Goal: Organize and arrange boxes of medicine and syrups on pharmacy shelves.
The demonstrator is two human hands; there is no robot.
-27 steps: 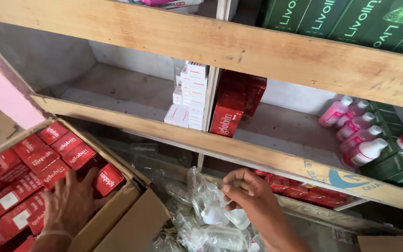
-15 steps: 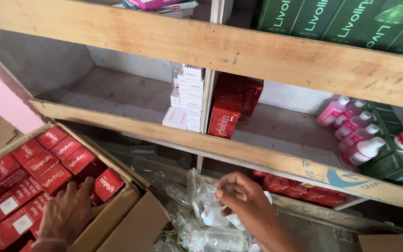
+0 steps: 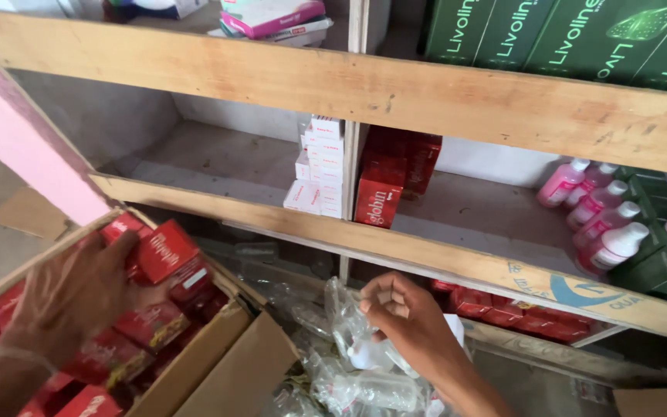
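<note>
A: What is seen, from the largest down?

B: A wooden shelf unit point(image 3: 395, 93) is spread across the view; green cartons point(image 3: 580, 35) are stacked on top, pink bottles point(image 3: 596, 212) are stood at the right, and red packs point(image 3: 384, 193) beside white packs point(image 3: 318, 166) are set in the middle; below left, a cardboard carton point(image 3: 218, 363) filled with red boxes is seen.

A: And the hands?

B: The left hand point(image 3: 79, 297) is laid inside the carton; one small red box point(image 3: 165, 251) is pinched between thumb and fingers, lifted at a tilt just above its neighbours. The right hand point(image 3: 407, 324) is lowered over crumpled clear plastic bags point(image 3: 349, 363) beside the carton, fingers curled; whether anything is gripped cannot be told.

A: How is the red box judged to handle?

B: It is judged light and fairly stiff, though its thin card can be dented; it is best taken across the two broad faces, near the middle.
</note>
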